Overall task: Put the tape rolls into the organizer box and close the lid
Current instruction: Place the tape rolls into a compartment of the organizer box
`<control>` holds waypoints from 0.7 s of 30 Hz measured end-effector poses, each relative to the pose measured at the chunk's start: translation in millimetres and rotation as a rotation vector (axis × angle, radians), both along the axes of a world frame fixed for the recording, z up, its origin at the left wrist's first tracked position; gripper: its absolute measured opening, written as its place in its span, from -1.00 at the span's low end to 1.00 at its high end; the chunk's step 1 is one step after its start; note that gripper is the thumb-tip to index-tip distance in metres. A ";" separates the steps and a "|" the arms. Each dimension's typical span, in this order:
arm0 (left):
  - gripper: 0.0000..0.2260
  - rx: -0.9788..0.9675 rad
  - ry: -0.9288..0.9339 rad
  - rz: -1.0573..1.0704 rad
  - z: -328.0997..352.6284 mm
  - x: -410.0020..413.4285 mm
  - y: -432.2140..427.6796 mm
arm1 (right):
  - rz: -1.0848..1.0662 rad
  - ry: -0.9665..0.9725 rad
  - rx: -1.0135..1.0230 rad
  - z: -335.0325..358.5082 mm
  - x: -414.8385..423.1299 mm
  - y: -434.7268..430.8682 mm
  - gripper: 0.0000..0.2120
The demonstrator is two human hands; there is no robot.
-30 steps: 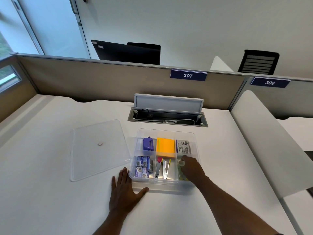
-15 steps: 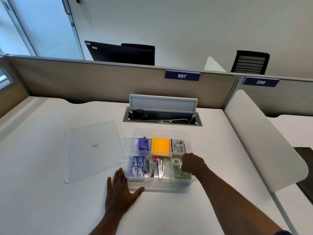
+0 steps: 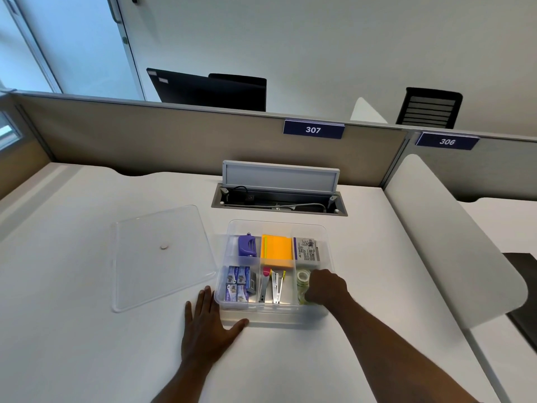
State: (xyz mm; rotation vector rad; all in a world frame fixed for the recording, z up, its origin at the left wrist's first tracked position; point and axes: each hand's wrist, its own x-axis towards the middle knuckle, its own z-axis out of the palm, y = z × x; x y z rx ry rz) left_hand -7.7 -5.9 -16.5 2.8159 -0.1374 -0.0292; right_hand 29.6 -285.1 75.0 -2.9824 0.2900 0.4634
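Note:
The clear organizer box (image 3: pixel 229 308) stands open on the white desk, divided into several compartments. Its front right compartment holds clear tape rolls: one roll (image 3: pixel 302 276) shows fully, and another roll (image 3: pixel 301 299) is half hidden under my right hand (image 3: pixel 325 287). That hand reaches into this compartment with its fingers curled down onto the nearer roll. My left hand (image 3: pixel 207 318) lies flat on the desk, thumb against the box's front left corner. The clear lid (image 3: pixel 162 257) lies flat to the left of the box.
The other compartments hold a purple hole punch (image 3: pixel 247 245), an orange pad (image 3: pixel 276 251), staple boxes (image 3: pixel 238 283), staple removers (image 3: pixel 271 285) and a labelled packet (image 3: pixel 306 250). Behind the box is an open cable hatch (image 3: pixel 279 199). A white divider (image 3: pixel 453 242) bounds the desk on the right.
My right hand set a tape roll into the front right compartment, drew back a little, then came down onto the nearer roll. My left hand and the lid stayed put.

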 end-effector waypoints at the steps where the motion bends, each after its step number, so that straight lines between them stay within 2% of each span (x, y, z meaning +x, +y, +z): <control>1: -0.01 -0.001 -0.004 0.003 0.1 -0.1 -0.3 | -0.025 -0.015 0.026 0.6 1.1 1.6 -0.63; 8: -0.03 0.002 -0.019 0.003 -1.3 0.5 -0.1 | -0.122 -0.028 0.231 -0.9 4.8 8.8 -0.54; 13: -0.03 0.009 -0.016 -0.001 -3.0 0.4 0.4 | -0.206 -0.068 0.248 -1.3 3.3 4.5 -0.64; 21: -0.03 0.008 -0.011 0.001 -1.9 0.3 0.4 | -0.226 -0.042 0.277 -6.8 -1.1 3.7 -0.67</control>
